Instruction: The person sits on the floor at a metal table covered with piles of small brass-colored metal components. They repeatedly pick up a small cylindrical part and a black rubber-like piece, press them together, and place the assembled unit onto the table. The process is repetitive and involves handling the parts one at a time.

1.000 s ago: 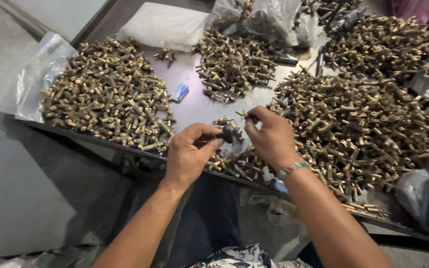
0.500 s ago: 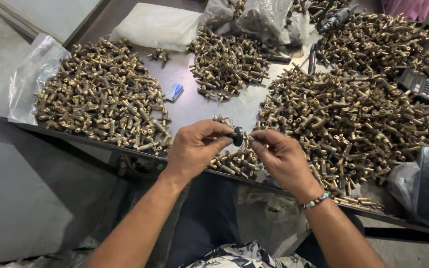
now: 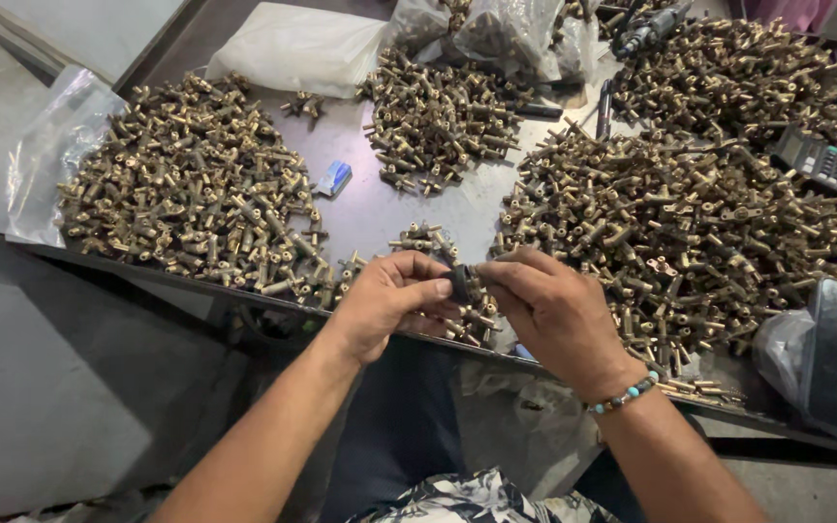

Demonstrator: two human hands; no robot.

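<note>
Hands [image 3: 389, 305] [image 3: 554, 310] pinch dark fitting [image 3: 458, 283]; blue packet [image 3: 334, 178] beyond.

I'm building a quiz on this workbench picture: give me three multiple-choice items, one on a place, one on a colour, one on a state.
1. Where is the calculator?
A. far right of the table
B. left edge
C. under the hands

2. What colour is the small part between the fingers?
A. white
B. dark
C. red

3. How is the part held?
A. lying loose
B. left hand alone
C. both hands, right hand too

Answers: 1 A, it lies beside the right-hand brass pile. 2 B, it looks black against the brass. 3 C, fingertips of both hands meet on it.
</note>
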